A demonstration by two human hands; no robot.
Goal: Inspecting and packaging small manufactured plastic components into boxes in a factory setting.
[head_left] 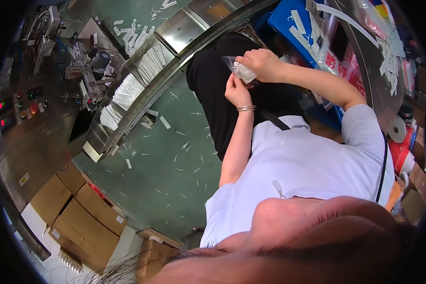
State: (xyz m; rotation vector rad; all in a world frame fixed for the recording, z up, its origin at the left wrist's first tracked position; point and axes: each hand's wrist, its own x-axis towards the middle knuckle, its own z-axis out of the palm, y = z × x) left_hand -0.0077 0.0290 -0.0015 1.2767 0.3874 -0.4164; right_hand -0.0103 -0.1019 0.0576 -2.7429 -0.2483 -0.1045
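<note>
Over my lap, both hands hold a small clear plastic bag with a bundle of thin white sticks bunched in it. My right hand is closed over the top and far side of the bundle. From below, my left hand pinches the bag's near edge between thumb and fingers. The exact shape of the white pieces in the bag is too small to make out, and my right fingers hide part of it.
Left of my knees runs a metal conveyor with stacks of white paper packets. A blue bin with white strips stands right, beside a metal table bearing a dark phone. White picks litter the green floor. Cardboard boxes sit lower left.
</note>
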